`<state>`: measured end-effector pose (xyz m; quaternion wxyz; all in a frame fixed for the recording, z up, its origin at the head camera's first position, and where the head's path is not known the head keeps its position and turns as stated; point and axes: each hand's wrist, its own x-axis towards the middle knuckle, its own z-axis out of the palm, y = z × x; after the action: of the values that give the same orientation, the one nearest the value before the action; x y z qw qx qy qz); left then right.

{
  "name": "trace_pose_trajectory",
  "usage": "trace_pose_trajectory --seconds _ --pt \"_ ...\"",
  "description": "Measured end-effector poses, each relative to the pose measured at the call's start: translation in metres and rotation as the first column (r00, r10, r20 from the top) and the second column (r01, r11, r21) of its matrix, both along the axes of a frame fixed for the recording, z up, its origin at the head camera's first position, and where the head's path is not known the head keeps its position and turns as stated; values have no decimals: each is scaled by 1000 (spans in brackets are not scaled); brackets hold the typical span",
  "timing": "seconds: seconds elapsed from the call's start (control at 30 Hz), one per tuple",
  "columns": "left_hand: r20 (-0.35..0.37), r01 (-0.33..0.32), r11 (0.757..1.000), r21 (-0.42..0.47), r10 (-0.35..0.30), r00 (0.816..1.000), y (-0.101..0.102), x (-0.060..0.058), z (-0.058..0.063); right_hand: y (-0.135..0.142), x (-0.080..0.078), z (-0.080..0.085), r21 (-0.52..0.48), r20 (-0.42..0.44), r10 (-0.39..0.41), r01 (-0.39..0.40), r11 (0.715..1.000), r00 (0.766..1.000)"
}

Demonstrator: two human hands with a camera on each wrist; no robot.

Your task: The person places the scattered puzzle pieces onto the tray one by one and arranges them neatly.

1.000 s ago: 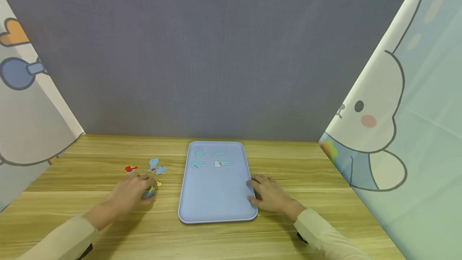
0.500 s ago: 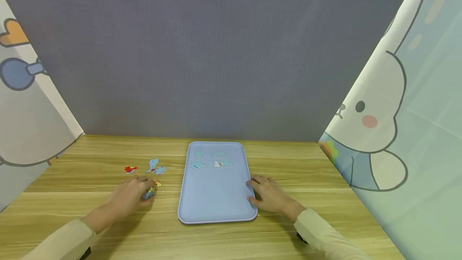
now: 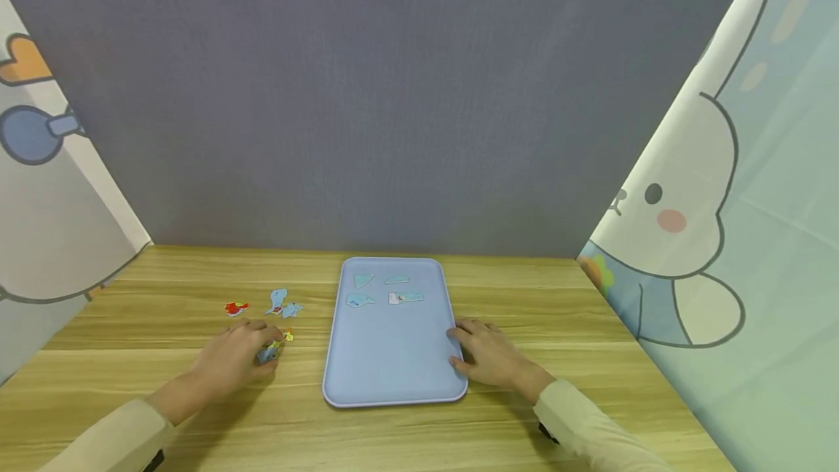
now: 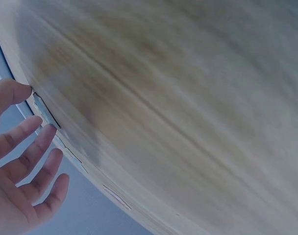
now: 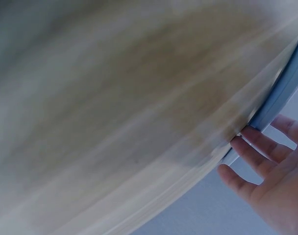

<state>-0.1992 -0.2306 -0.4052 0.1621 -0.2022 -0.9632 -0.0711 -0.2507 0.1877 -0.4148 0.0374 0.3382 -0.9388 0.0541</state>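
Observation:
My left hand (image 3: 232, 355) is on the table left of the tray, thumb and fingertips at opposite ends of a light blue puzzle piece (image 3: 267, 353). In the left wrist view, this flat puzzle piece (image 4: 47, 111) is seen edge-on between thumb and fingers. A yellow-and-orange piece (image 3: 287, 335) lies just beyond the fingertips. Farther back are a red piece (image 3: 237, 308) and light blue pieces (image 3: 278, 300). My right hand (image 3: 488, 352) rests with loosely straight fingers on the right rim of the pale blue tray (image 3: 396, 370). Several pieces, including a pale one (image 3: 406, 297), lie in the tray's far part.
The wooden table (image 3: 557, 312) reaches back to a grey partition (image 3: 367, 108). Cartoon-printed cloths hang at both sides, the right cloth (image 3: 754, 239) showing a white rabbit. Bare wood lies between the left hand and the tray.
The left fingers and the piece between them have shifted very slightly left. The right hand stays on the tray rim, and the tray pieces keep their places.

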Motion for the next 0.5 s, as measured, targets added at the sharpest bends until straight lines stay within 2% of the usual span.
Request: trace_pose_trajectory --seconds 0.27,0.5 --pt "-43 -31 1000 2 31 999 2 0 -2 0 0 0 2 1 3 -3 1000 1000" --pt "-44 -50 998 48 52 998 3 -2 -3 0 -1 -1 0 -3 8 -8 1000 1000"
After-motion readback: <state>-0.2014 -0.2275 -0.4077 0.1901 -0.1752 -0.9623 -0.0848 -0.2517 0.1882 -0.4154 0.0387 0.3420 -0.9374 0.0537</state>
